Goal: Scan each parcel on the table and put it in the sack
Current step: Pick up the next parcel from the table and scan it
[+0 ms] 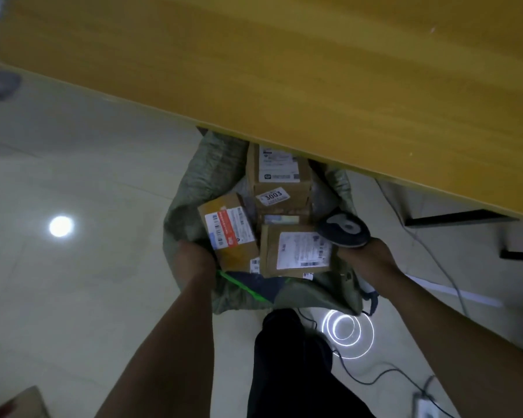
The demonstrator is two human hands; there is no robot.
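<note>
The left hand [194,257] grips the rim of the sack [191,188], probably to keep its mouth open; the right hand [367,256] clasps the scanner [344,229] just above the parcels [296,248] inside.

The yellow wooden table top [284,55] is smooth, with faint grain and a soft satin sheen. The pale tiled floor [73,176] is glossy and mirrors a lamp. The green-grey woven plastic sack [200,164] looks coarse, crinkled and matt. The brown cardboard box with an orange-striped label [234,257], the brown cardboard box with a "3003" sticker [284,206] and the brown cardboard box nearest the body [269,251] are dull card bearing smooth white paper labels. The dark handheld scanner [344,229] is hard plastic with a slight shine. The black trouser leg [284,357] is matt cloth.
</note>
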